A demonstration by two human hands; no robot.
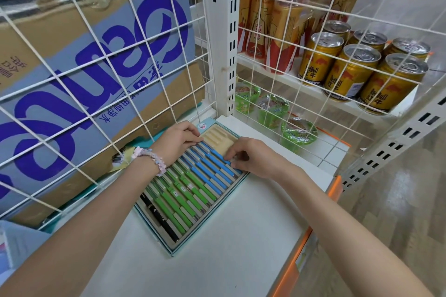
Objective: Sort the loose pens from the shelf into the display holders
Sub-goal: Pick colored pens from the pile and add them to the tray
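A flat display tray [174,247] with a pale blue rim lies on the white shelf [217,236]. Black pens [160,218] fill its near slots, green pens [183,196] the middle and blue pens [210,171] the far part. Beyond them a few beige slots [218,138] hold nothing. My left hand [177,138] rests on the far left ends of the blue pens, fingertips curled down onto them. My right hand [251,155] pinches the right end of the last blue pen at the tray's right rim.
A white wire grid [101,60] stands close on the left with a large cardboard box [72,75] behind it. A white slotted upright [223,31] rises behind the tray. Beyond it are bottles, gold cans [350,70] and green cups [272,108]. The shelf's orange front edge [296,255] runs along the right.
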